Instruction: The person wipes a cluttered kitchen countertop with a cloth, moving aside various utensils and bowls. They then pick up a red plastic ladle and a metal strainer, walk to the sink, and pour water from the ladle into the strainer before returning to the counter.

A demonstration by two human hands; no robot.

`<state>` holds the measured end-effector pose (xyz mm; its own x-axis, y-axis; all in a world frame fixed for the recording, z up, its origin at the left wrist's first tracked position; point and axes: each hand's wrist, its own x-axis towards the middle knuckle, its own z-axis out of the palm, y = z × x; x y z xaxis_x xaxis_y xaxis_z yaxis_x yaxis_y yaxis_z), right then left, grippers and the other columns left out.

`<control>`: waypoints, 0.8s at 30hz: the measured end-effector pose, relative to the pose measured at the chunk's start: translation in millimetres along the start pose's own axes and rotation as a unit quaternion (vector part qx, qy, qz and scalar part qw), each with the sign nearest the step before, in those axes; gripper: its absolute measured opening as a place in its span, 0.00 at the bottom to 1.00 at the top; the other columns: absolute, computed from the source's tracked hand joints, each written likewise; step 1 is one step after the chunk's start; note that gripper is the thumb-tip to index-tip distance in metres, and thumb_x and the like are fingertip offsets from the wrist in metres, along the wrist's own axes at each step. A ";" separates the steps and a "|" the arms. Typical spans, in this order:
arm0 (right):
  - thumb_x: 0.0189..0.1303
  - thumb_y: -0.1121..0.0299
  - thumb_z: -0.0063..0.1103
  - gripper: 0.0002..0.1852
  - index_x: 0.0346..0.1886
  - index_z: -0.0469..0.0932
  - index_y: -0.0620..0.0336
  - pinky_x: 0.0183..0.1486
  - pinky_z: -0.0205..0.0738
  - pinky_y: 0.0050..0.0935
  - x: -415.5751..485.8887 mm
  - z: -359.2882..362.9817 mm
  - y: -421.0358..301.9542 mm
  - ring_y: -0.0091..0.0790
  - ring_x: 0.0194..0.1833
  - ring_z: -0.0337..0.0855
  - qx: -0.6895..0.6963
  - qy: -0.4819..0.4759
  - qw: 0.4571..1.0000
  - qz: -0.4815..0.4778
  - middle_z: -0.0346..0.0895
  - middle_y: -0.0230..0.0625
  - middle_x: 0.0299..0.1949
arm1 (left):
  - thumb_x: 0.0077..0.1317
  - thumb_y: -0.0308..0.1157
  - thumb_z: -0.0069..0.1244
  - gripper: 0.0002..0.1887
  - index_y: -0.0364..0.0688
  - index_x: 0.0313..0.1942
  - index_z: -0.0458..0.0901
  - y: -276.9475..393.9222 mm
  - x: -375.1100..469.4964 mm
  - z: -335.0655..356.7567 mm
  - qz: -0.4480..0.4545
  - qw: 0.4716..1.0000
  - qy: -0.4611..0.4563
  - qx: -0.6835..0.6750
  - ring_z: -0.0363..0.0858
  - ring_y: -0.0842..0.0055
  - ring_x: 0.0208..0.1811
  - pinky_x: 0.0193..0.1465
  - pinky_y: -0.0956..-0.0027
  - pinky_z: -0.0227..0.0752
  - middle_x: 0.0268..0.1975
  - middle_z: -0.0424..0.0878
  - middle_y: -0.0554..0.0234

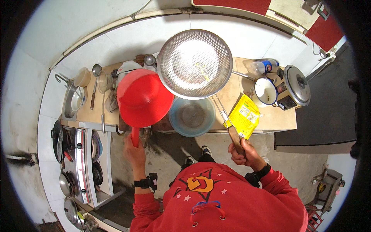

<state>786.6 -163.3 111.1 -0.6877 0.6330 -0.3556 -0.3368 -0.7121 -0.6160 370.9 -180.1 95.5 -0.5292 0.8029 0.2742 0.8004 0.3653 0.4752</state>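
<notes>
My left hand (135, 149) grips the handle of a red plastic dipper (145, 98), its bowl raised at the left over the counter. In my right hand (245, 153) is the brown handle of a large perforated metal strainer (195, 63). Small yellow bits cling to the strainer's mesh. Below the strainer, a translucent blue basin (192, 117) sits at the counter's front edge. Close to my right hand, a yellow packet (243, 116) lies on the counter, partly behind the strainer's handle. Whether the dipper holds anything cannot be told.
On the wooden counter (278, 119) stand a white enamel pot (264, 92), a lidded metal cooker (297, 84) and a plastic bottle (265, 66). At left are a ladle (95, 84), a small sieve (103, 82), a sink (69, 107) and a gas stove (78, 162).
</notes>
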 end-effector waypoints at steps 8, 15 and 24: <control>0.70 0.33 0.33 0.37 0.45 0.74 0.63 0.15 0.45 0.19 -2.0 -0.8 2.4 0.16 0.14 0.49 0.008 -0.011 1.000 -0.004 0.53 0.23 0.17 | 0.58 0.28 0.59 0.21 0.39 0.53 0.77 3.5 -4.4 -0.2 0.039 0.999 0.002 0.007 0.81 0.52 0.47 0.47 0.54 0.74 0.47 0.81 0.51; 0.72 0.35 0.30 0.36 0.45 0.74 0.62 0.16 0.45 0.18 0.1 -3.7 5.2 0.16 0.14 0.49 0.009 -0.007 1.000 -0.004 0.53 0.22 0.16 | 0.57 0.28 0.59 0.22 0.38 0.53 0.77 2.2 -3.8 4.0 0.053 0.998 0.012 0.015 0.80 0.51 0.45 0.45 0.53 0.74 0.44 0.80 0.50; 0.71 0.33 0.29 0.37 0.44 0.74 0.62 0.15 0.45 0.19 6.4 -7.7 7.4 0.17 0.14 0.50 0.014 -0.008 1.000 -0.002 0.53 0.22 0.16 | 0.58 0.28 0.59 0.21 0.39 0.52 0.77 6.0 0.4 4.4 0.044 0.999 -0.003 0.008 0.81 0.51 0.45 0.45 0.53 0.74 0.45 0.80 0.50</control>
<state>784.7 -162.1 98.8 -0.6960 0.6315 -0.3417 -0.3581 -0.7178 -0.5971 376.6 -175.5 94.8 -0.4550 0.8350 0.3095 0.8483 0.3007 0.4359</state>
